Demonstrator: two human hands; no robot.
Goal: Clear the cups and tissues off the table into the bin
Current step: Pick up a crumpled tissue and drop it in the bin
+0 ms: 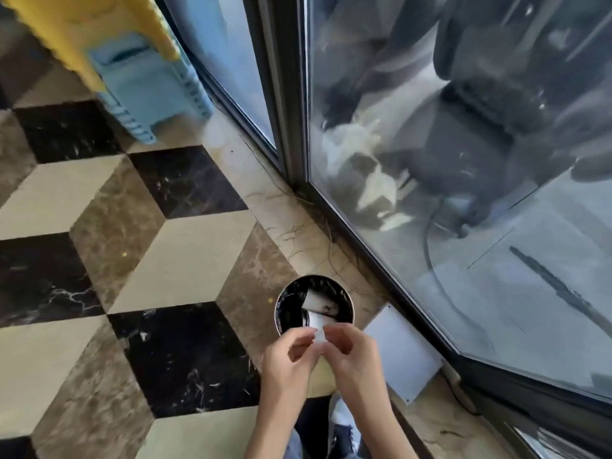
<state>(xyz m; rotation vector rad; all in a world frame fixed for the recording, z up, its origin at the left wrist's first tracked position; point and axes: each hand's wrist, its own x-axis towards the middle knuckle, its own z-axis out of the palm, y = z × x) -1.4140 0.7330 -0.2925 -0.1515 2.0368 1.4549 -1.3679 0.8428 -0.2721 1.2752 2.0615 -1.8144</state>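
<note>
Hands: left hand (287, 354) and right hand (351, 351) pinch a tissue (318, 336) together.
Bin: bin (281, 304) lies at 12 o'clock.
Advice: release directly above the opening.

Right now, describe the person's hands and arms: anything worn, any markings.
Both arms are bare up to the bottom edge of the picture: no sleeves show. The left hand and the right hand have no gloves, and no rings, watch or bracelets are visible. No markings show on them. The picture is slightly blurred, so fine details such as the nails cannot be made out.
</note>
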